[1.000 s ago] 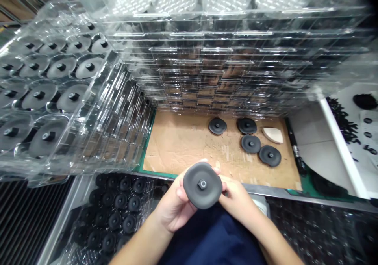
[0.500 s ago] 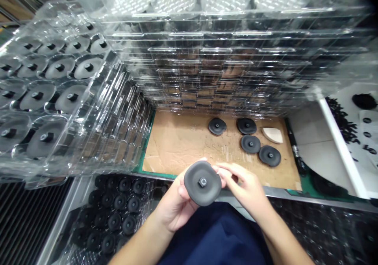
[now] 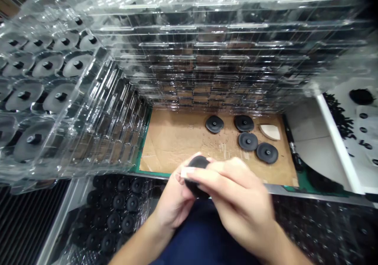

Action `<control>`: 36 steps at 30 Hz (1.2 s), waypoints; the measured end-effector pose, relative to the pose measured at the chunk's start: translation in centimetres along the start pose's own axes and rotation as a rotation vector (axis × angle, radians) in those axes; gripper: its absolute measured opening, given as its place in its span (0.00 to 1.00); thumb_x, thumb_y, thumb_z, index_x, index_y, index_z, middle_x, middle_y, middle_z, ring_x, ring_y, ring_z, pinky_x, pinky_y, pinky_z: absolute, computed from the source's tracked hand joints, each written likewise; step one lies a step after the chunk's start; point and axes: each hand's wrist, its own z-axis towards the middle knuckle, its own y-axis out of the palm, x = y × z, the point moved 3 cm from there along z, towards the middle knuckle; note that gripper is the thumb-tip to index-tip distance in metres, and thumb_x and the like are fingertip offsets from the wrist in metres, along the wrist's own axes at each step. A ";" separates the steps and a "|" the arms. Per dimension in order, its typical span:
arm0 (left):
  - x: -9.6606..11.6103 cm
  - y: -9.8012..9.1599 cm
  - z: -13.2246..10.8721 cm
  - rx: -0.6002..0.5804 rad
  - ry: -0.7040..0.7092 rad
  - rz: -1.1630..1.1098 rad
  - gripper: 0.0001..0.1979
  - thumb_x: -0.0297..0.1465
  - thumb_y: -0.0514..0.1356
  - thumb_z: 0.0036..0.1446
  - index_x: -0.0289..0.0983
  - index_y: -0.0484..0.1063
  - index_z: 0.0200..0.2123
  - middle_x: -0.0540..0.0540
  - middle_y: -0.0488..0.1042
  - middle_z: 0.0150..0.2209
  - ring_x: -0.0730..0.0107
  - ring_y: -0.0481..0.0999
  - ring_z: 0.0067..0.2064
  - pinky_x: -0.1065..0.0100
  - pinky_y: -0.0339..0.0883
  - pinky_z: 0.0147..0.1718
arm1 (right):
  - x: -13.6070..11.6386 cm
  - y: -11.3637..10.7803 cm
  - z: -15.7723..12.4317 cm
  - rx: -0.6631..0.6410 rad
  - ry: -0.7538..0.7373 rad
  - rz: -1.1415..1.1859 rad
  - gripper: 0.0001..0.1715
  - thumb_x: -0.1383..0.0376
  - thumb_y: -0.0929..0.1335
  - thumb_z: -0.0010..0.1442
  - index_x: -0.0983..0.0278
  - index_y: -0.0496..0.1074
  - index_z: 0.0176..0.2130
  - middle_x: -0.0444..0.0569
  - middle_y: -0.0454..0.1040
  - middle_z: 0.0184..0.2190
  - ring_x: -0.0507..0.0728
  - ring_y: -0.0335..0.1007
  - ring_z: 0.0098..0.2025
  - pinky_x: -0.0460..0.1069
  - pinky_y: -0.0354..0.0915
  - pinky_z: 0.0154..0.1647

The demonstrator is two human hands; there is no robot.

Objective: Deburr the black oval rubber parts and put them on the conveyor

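Over the near edge of the green worktop (image 3: 138,165), a matte black rounded disc (image 3: 199,162) is held tilted by the left hand (image 3: 173,202), its rim grasped between the fingers. Across the face of this disc the fingers of the right hand (image 3: 239,194) are stretched, and much of it is covered by them; whether it is gripped or merely touched by them cannot be told. At their tips a whitish patch (image 3: 188,172) is seen, too blurred to be identified. Beyond the hands, the worktop is covered by a flat brown cardboard sheet (image 3: 173,139), on which three black discs with central stems (image 3: 248,141) are grouped closely, with a fourth black stemmed disc (image 3: 214,124) set apart to their left. Just beside the group, a cream-coloured wedge-shaped block (image 3: 270,132) is placed. Behind the cardboard, clear plastic trays are piled in a tall stack (image 3: 206,56); at the left, dark stemmed discs (image 3: 47,65) are carried in the pockets of another clear plastic tray stack (image 3: 100,111).
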 end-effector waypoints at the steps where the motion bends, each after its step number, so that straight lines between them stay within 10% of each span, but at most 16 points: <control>1: 0.0 0.0 0.1 0.022 0.001 -0.004 0.30 0.33 0.74 0.33 0.42 0.75 0.45 0.49 0.78 0.43 0.68 0.75 0.45 0.73 0.66 0.44 | 0.5 0.2 0.0 0.008 0.034 0.056 0.18 0.74 0.63 0.62 0.59 0.74 0.46 0.45 0.79 0.37 0.53 0.73 0.36 0.49 0.65 0.37; 6: 0.4 -0.9 0.6 0.140 0.042 -0.066 0.31 0.35 0.74 0.34 0.42 0.74 0.46 0.47 0.77 0.46 0.68 0.76 0.42 0.74 0.69 0.37 | 6.6 2.0 -2.4 0.022 0.423 0.112 0.11 0.62 0.65 0.62 0.59 0.78 0.40 0.47 0.79 0.36 0.55 0.74 0.38 0.49 0.68 0.38; 11: 0.8 -0.7 0.6 0.149 0.016 -0.079 0.35 0.39 0.75 0.30 0.41 0.74 0.46 0.46 0.77 0.47 0.64 0.76 0.44 0.72 0.70 0.39 | 10.5 3.9 -5.6 -0.019 0.503 0.056 0.12 0.60 0.67 0.58 0.61 0.79 0.37 0.48 0.80 0.31 0.56 0.75 0.31 0.50 0.70 0.32; 18: 0.2 -0.1 0.5 0.087 0.021 -0.043 0.32 0.35 0.72 0.40 0.41 0.71 0.51 0.46 0.77 0.46 0.65 0.76 0.45 0.69 0.69 0.44 | 2.1 0.6 -0.7 0.228 0.269 0.011 0.14 0.65 0.64 0.63 0.59 0.73 0.48 0.49 0.78 0.44 0.57 0.74 0.41 0.50 0.69 0.37; 21: 0.5 -0.3 0.3 0.045 0.020 -0.019 0.29 0.34 0.70 0.44 0.43 0.70 0.52 0.46 0.76 0.49 0.63 0.75 0.48 0.66 0.67 0.49 | -0.9 1.2 0.7 0.053 0.033 0.046 0.14 0.70 0.62 0.63 0.62 0.72 0.46 0.47 0.79 0.38 0.54 0.74 0.37 0.50 0.68 0.39; 24: 0.7 -0.4 0.2 0.066 0.045 -0.007 0.30 0.33 0.72 0.39 0.44 0.72 0.48 0.47 0.76 0.49 0.62 0.76 0.47 0.66 0.68 0.48 | -1.0 2.3 1.0 -0.143 0.056 0.089 0.11 0.70 0.63 0.63 0.61 0.73 0.43 0.43 0.79 0.35 0.51 0.73 0.34 0.47 0.66 0.36; 28: 0.4 0.4 0.3 -0.014 -0.009 -0.007 0.26 0.35 0.73 0.37 0.40 0.76 0.44 0.48 0.79 0.40 0.62 0.76 0.45 0.67 0.67 0.50 | -0.7 2.1 1.5 0.043 0.002 -0.059 0.14 0.70 0.60 0.64 0.67 0.72 0.45 0.50 0.78 0.36 0.54 0.71 0.33 0.50 0.63 0.36; 36: 1.1 0.2 0.1 -0.048 0.004 -0.075 0.32 0.37 0.75 0.27 0.43 0.77 0.42 0.50 0.79 0.42 0.67 0.76 0.43 0.71 0.67 0.46 | -0.2 -0.6 -1.2 -0.129 0.088 -0.079 0.10 0.71 0.63 0.62 0.62 0.71 0.42 0.43 0.76 0.29 0.50 0.67 0.27 0.47 0.59 0.31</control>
